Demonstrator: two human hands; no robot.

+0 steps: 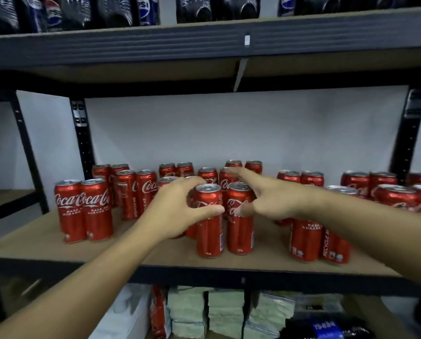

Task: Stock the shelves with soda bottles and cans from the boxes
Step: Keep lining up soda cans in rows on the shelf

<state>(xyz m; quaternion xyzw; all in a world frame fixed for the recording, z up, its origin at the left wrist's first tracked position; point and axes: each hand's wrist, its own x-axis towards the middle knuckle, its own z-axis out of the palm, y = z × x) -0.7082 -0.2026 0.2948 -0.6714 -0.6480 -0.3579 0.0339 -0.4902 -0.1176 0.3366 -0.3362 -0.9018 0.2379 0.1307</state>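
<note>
Several red Coca-Cola cans stand in pairs on the brown middle shelf (pixel 155 255). Two of them stand side by side near the front edge. My left hand (pixel 177 211) curls round the left can (pixel 209 237), thumb across its front and fingers behind its top. My right hand (pixel 270 201) is spread beside the right can (pixel 240 237). Its thumb touches the can's front and its straight fingers reach past the top toward the cans behind.
A can pair (pixel 83 211) stands at front left and another (pixel 319 243) at front right, with more rows behind. Pepsi bottles (pixel 146 11) fill the shelf above. Below are stacked pale packs (pixel 225 311) and a dark Pepsi bottle (pixel 327 327). Black uprights frame the bay.
</note>
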